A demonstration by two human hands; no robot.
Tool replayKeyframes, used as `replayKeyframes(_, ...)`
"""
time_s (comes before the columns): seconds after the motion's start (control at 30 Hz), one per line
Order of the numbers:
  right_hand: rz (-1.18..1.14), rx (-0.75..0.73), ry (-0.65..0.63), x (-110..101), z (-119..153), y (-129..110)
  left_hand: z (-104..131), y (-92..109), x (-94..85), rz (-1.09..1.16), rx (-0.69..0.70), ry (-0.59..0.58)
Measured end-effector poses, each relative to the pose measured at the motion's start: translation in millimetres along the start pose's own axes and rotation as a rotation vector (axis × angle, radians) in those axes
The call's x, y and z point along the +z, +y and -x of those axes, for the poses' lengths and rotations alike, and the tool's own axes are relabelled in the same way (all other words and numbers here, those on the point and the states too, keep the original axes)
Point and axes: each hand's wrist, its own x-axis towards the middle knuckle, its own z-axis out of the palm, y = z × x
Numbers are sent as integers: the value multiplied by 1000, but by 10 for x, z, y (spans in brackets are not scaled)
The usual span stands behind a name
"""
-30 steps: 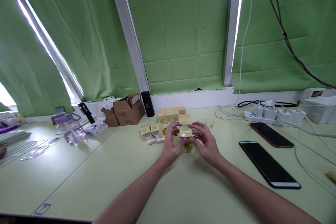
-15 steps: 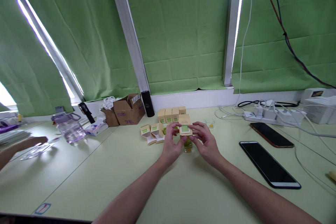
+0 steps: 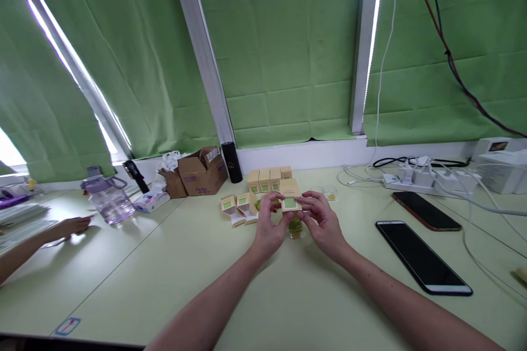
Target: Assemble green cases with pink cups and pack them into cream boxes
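A small kraft cardboard box (image 3: pixel 289 188) with a green square on its front is pinched between both hands, its sides tilted toward me. My left hand (image 3: pixel 267 227) grips its left edge with thumb and fingers. On the opposite edge, my right hand (image 3: pixel 325 226) does the same. Just below the box, a small clear container (image 3: pixel 295 228) with green and yellow contents stands on the table, partly hidden by box and thumbs. Left of my hands lie opened boxes (image 3: pixel 246 205) of the same kind, flaps out. More such boxes (image 3: pixel 269 178) stand in a row behind.
Left stand a brown carton (image 3: pixel 201 175), a black cylinder (image 3: pixel 231 162), a tissue pack (image 3: pixel 151 201) and a purple bottle (image 3: pixel 109 200). Another person's hand (image 3: pixel 74 226) reaches in there. Two phones (image 3: pixel 424 258) and a power strip (image 3: pixel 432 182) with cables lie right. Small clear containers (image 3: pixel 330 193) sit behind my right hand.
My hands and the box stay almost in place, the box tilting very slightly. At far left, the other person's hand has moved right over the table, toward the bottle.
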Motion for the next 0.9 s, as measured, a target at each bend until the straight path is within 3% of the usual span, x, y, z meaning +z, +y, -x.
replayKeyframes(0.57, 269, -123, -111, -5, 66, -76, 15, 26, -43, -269, 181, 51)
replayKeyframes(0.9, 307, -298, -212, 16, 91, -184, -9, -70, -61, -202, -31, 149)
